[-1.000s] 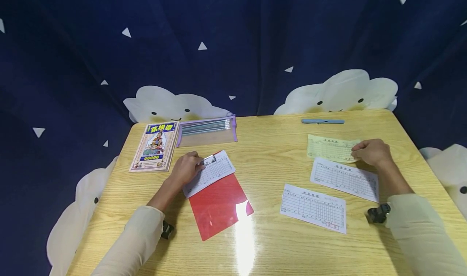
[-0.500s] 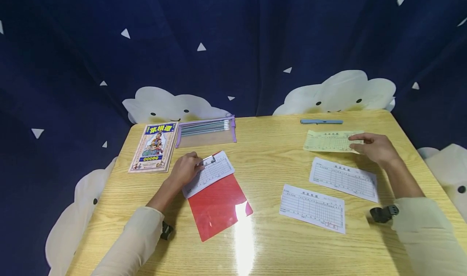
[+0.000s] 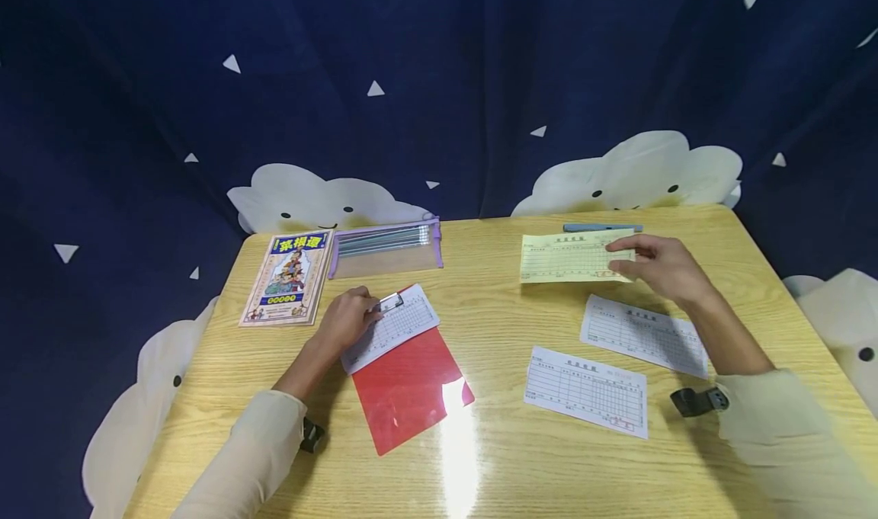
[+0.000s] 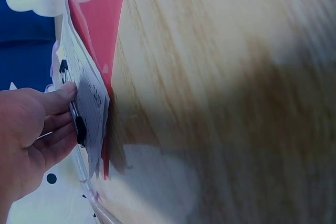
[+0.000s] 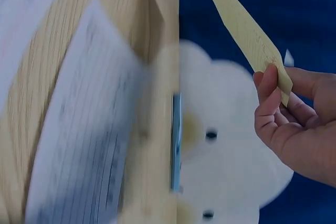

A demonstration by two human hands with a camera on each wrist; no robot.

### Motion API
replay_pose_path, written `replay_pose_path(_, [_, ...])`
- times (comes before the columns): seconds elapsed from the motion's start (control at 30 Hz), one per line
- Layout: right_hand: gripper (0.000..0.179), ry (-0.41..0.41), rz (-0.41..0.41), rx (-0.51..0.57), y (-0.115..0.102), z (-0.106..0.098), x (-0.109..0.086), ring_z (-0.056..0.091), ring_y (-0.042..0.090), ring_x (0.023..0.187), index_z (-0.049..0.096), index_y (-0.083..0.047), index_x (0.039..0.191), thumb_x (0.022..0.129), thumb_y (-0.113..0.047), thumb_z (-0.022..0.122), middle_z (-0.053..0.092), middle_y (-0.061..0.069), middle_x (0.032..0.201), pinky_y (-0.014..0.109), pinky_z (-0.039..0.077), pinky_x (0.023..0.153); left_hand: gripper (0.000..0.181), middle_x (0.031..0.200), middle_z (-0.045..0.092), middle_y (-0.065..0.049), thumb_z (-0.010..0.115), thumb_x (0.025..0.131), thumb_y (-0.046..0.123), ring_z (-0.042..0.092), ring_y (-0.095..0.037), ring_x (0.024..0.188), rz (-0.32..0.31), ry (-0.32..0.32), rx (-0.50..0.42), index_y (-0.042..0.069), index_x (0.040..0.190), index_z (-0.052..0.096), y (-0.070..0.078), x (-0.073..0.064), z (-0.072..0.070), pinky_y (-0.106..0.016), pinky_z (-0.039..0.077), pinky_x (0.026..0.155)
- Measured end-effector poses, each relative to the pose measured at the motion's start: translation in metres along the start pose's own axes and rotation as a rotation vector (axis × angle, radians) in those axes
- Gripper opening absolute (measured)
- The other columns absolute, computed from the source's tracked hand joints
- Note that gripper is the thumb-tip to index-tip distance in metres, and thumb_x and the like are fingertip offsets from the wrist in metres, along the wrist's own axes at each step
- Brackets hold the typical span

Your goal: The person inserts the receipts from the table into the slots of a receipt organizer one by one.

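My left hand (image 3: 345,321) grips the clip (image 3: 391,301) at the top of a red clipboard (image 3: 411,393). A white receipt form (image 3: 405,319) lies on the board under that clip. In the left wrist view, the thumb and fingers (image 4: 60,142) are at the metal clip (image 4: 77,121). My right hand (image 3: 661,267) pinches a yellow receipt form (image 3: 565,258) by its right end, raised off the table. The thumb and fingers hold the yellow slip (image 5: 247,35) in the right wrist view too. Two white receipt forms lie on the table, one upper (image 3: 638,334) and one lower (image 3: 583,391).
A blue pen (image 3: 597,228) lies at the back right, partly behind the yellow form. At the back left are a comic book (image 3: 286,279) and a clear pencil case (image 3: 391,258) with a purple edge. A dark blue curtain (image 3: 439,84) hangs behind the wooden table (image 3: 494,466).
My right hand has lifted the yellow form off the table and carried it left, away from the upper white form. The left hand stays at the clip.
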State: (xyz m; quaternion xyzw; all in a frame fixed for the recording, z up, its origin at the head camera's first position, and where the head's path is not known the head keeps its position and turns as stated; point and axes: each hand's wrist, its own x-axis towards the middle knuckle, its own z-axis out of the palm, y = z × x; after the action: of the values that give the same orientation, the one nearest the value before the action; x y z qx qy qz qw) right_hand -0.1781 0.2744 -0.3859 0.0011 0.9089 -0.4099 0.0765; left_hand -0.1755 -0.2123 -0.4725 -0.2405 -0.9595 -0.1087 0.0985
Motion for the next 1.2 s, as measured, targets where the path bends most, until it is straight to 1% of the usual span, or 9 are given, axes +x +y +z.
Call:
replay_pose_path(0.1, [0.038,-0.043,-0.053,0.044,-0.018,0.019,0.002,0.033,0.013,0.057,0.061,-0.007,0.119,0.089,-0.029,0.066,0.034,0.0,0.068,0.027,0.032,0.048,0.008,0.072,0.059,-0.007,0.077,0.076,0.01,0.058,-0.022,0.066,-0.001,0.003,0.0,0.006,0.079,0.072,-0.001,-0.001,0.001,-0.037,0.05,0.06])
replay_pose_path(0.23, [0.033,-0.134,-0.09,0.121,-0.041,0.049,0.003,0.031,0.009,0.053,0.064,-0.008,0.116,0.087,-0.023,0.068,0.031,-0.004,0.062,0.025,0.031,0.047,0.008,0.073,0.06,-0.007,0.076,0.077,0.011,0.058,-0.023,0.066,-0.005,0.001,-0.002,0.005,0.08,0.072,-0.001,-0.002,0.002,-0.038,0.05,0.06])
replay_pose_path(0.33, [0.031,-0.209,-0.119,0.188,-0.053,0.074,0.005,0.026,0.008,0.049,0.064,-0.006,0.114,0.086,-0.018,0.069,0.026,-0.005,0.058,0.023,0.027,0.046,0.009,0.073,0.06,-0.008,0.076,0.077,0.012,0.059,-0.023,0.067,-0.004,0.0,-0.007,0.005,0.08,0.072,-0.001,-0.002,0.002,-0.038,0.051,0.061])
replay_pose_path(0.43, [0.029,-0.276,-0.147,0.226,-0.063,0.1,0.007,0.023,0.007,0.046,0.065,-0.004,0.112,0.085,-0.013,0.069,0.023,-0.006,0.055,0.022,0.024,0.044,0.008,0.073,0.06,-0.008,0.076,0.077,0.011,0.059,-0.023,0.067,-0.001,0.003,-0.008,0.005,0.081,0.072,-0.001,-0.002,0.001,-0.038,0.051,0.06])
replay_pose_path(0.6, [0.026,-0.348,-0.175,0.213,-0.081,0.145,0.01,0.024,0.007,0.045,0.067,-0.004,0.106,0.081,-0.008,0.07,0.025,-0.007,0.052,0.02,0.024,0.043,0.008,0.073,0.06,-0.008,0.077,0.076,0.01,0.059,-0.023,0.066,0.001,0.007,-0.006,0.004,0.08,0.072,-0.002,-0.002,-0.002,-0.038,0.051,0.06])
replay_pose_path(0.77, [0.026,-0.4,-0.223,0.157,-0.097,0.181,0.008,0.027,0.005,0.042,0.068,-0.005,0.103,0.078,-0.006,0.069,0.028,-0.008,0.048,0.02,0.025,0.042,0.008,0.073,0.061,-0.007,0.076,0.077,0.01,0.059,-0.022,0.067,-0.008,-0.005,-0.007,0.005,0.08,0.072,-0.002,-0.001,-0.003,-0.038,0.051,0.06])
replay_pose_path(0.97, [0.024,-0.412,-0.266,0.102,-0.109,0.211,0.009,0.031,0.005,0.045,0.069,-0.004,0.099,0.075,-0.003,0.07,0.036,-0.007,0.05,0.019,0.027,0.045,0.008,0.073,0.061,-0.007,0.076,0.077,0.011,0.058,-0.02,0.066,-0.023,-0.014,-0.018,0.005,0.082,0.073,0.0,0.0,-0.002,-0.036,0.05,0.059])
replay_pose_path(1.1, [0.025,-0.392,-0.286,0.063,-0.112,0.223,0.011,0.038,0.007,0.055,0.07,-0.005,0.097,0.072,-0.003,0.071,0.053,-0.001,0.068,0.019,0.034,0.053,0.007,0.074,0.061,-0.007,0.075,0.078,0.011,0.058,-0.02,0.065,-0.019,-0.018,-0.02,0.005,0.08,0.073,0.001,0.0,-0.002,-0.035,0.049,0.058])
replay_pose_path(1.2, [0.025,-0.353,-0.315,0.016,-0.113,0.232,0.013,0.044,0.009,0.067,0.07,-0.006,0.095,0.07,-0.005,0.073,0.059,0.003,0.079,0.02,0.039,0.063,0.007,0.074,0.061,-0.008,0.075,0.079,0.012,0.058,-0.02,0.065,-0.016,-0.019,-0.022,0.005,0.079,0.072,0.002,0.0,-0.003,-0.036,0.049,0.058])
